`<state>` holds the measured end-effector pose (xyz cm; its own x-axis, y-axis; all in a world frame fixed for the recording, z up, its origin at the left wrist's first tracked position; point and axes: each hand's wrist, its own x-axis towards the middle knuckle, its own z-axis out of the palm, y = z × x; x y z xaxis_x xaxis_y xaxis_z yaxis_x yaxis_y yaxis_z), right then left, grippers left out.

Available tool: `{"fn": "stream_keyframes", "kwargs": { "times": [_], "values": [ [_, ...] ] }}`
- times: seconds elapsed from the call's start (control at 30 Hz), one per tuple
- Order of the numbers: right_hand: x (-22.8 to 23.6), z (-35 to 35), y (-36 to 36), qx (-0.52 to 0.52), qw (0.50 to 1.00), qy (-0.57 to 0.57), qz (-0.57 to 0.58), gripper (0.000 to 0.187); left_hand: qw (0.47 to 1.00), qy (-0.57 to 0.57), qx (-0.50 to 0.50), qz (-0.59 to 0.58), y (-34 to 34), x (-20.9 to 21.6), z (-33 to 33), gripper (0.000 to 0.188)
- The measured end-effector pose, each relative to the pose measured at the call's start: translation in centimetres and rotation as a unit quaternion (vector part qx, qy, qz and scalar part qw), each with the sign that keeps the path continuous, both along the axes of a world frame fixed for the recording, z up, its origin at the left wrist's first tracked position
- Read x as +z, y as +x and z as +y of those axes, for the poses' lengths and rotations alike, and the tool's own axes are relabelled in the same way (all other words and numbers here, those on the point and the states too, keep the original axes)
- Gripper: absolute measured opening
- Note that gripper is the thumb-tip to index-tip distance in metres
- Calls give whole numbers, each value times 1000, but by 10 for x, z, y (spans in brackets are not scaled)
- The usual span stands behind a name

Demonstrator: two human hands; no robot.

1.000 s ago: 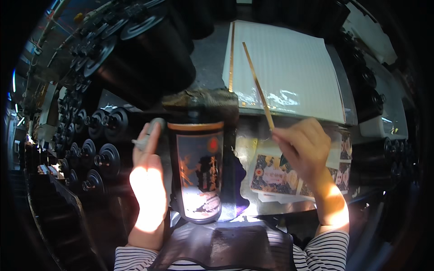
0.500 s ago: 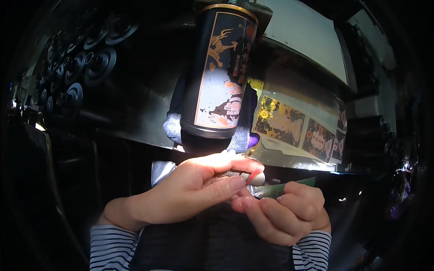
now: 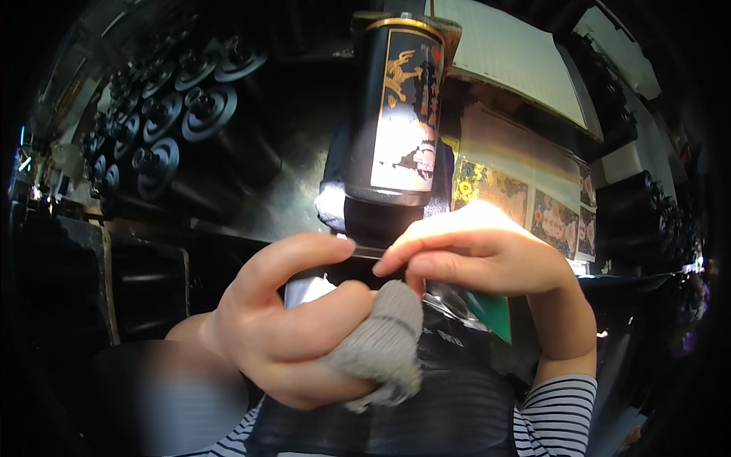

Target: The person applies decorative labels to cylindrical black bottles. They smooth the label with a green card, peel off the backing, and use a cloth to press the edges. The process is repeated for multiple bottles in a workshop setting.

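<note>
Before me, my left hand (image 3: 289,327) has its fingers curled against a grey knit fabric piece (image 3: 388,335) with a frayed lower edge. Whether a finger is inside the knit is hidden. The thumb of that hand points up and right, apart from the other fingers. Opposite it, my right hand (image 3: 495,251) reaches leftward, fingers stretched out, thumb and forefinger slightly apart above the knit piece. Beneath my right hand is a clear and green plastic piece (image 3: 489,314); its contact with the hand is hidden. Farther off, a labelled black cylinder (image 3: 364,122) with a gold rim rests over dark cloth (image 3: 333,199).
Several black cylinders with disc-shaped ends (image 3: 209,110) stand at the left, others (image 3: 632,202) at the right. Printed sheets (image 3: 552,221) lie beyond my right hand, with a white board (image 3: 502,57) behind. A dark apron (image 3: 327,434) covers my lap.
My hands have moved apart from their close pinch. My right hand has risen and turned leftward. The grey knit piece shows more fully, the red strip is out of sight, and the view has shifted.
</note>
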<state>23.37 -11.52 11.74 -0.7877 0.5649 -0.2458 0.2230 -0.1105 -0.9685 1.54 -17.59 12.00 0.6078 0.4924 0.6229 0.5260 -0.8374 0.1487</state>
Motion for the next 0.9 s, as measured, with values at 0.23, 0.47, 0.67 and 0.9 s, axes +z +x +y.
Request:
{"fn": "stream_keyframes", "kwargs": {
  "times": [0.23,0.47,0.67,0.9],
  "values": [
    [22,-16,27,-136,946,280,-90,26,989,49,15,-137,9,9,4,20],
    [2,-20,-8,-36,960,-133,243,15,996,62,28,-62,-11,11,12,19],
    [25,-28,-12,-105,978,170,51,9,945,-237,64,-215,-33,-4,26,24],
    [2,-32,-39,-147,976,157,-6,17,736,-595,-147,-288,-38,-47,21,53]
  ]
}}
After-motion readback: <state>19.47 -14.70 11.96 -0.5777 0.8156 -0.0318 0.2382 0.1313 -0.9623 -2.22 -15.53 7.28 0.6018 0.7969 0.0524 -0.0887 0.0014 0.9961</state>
